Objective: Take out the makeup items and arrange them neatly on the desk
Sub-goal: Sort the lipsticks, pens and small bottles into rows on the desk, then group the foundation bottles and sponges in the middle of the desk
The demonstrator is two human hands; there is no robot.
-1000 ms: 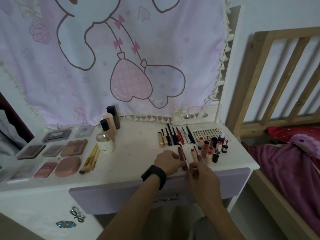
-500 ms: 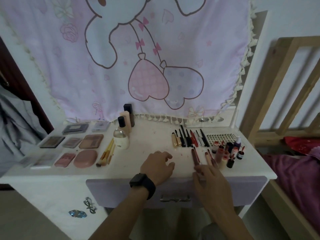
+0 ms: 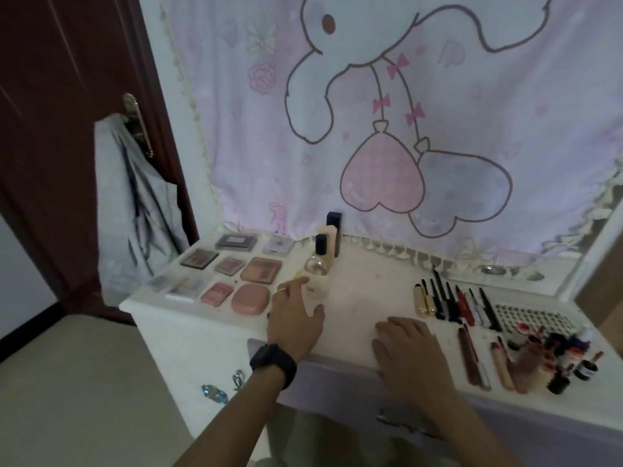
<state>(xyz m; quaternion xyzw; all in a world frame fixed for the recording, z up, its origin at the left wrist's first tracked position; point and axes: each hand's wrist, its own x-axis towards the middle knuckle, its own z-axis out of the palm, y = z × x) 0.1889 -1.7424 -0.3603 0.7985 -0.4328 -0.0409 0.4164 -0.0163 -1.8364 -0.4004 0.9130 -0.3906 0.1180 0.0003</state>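
Palettes (image 3: 232, 278) at centre left, pencils (image 3: 451, 303) and lip tubes (image 3: 539, 362) at lower right are lying sorted on the desk (image 3: 364, 291), so arranging is looking nearly done. Left hand (image 3: 296, 318) is reaching open-fingered beside the round bottle (image 3: 317, 274); right hand (image 3: 409, 345) is resting flat, empty

You are in a bedroom at home: a white desk (image 3: 364, 291) spread with makeup compacts (image 3: 232, 264) and pencils (image 3: 451, 303) stands below a hanging pink cartoon-rabbit cloth (image 3: 438, 96), and beside it a dark wooden door (image 3: 60, 96) has a grey garment (image 3: 135, 214) hung on its handle (image 3: 136, 123).
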